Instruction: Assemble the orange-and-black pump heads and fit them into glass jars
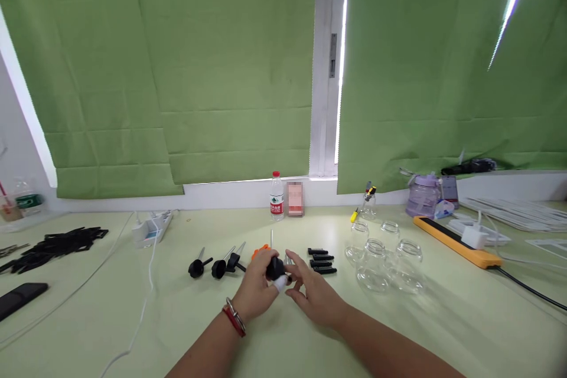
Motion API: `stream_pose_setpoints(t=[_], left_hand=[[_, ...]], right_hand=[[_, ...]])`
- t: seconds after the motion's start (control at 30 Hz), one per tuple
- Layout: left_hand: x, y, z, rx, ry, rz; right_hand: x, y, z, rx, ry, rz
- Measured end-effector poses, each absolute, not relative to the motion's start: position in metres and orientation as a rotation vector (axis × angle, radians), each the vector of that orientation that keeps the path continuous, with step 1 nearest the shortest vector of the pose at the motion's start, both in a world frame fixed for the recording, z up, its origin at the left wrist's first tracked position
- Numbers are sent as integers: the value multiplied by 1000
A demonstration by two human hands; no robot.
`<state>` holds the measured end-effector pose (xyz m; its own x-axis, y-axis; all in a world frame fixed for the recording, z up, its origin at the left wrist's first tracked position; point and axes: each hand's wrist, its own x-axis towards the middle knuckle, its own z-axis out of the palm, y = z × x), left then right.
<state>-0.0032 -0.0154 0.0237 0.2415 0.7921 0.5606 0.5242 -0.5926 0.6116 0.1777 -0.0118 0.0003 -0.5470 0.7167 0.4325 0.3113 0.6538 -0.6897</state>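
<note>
My left hand (257, 284) is closed around a black cap (275, 269). A thin pale rod (271, 238) rises just behind that cap; whether it joins it is hidden. A white covering (280, 283) shows at my left thumb tip. Close beside the cap is my right hand (312, 292), its fingers curved and its thumb held apart from them; its fingertips may touch the cap's side. An orange object (260, 251) is partly hidden behind my left hand. More black caps with clear stems (196, 268) lie to the left. Several black brush heads (322, 261) lie to the right.
Several clear glass jars (372, 271) stand at right, near an orange power strip (456, 242). A water bottle (277, 198) stands at the back. On the left are black strips (59, 248), a phone (22, 298) and a white cable (150, 283).
</note>
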Motion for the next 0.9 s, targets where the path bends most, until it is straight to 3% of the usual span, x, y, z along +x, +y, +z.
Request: stream_pose_setpoints(t=[0.17, 0.4, 0.67, 0.9], left_hand=[[-49, 4, 53, 1991, 1741, 1539], [-137, 35, 60, 1691, 2227, 1008], [-165, 35, 27, 1698, 2253, 788], [-177, 41, 11, 1836, 2164, 818]], right_hand=[[179, -18, -1, -975, -2329, 742], [179, -20, 1, -1009, -2447, 727], [181, -20, 2, -1005, -2472, 738], [180, -21, 5, -1014, -2485, 756]])
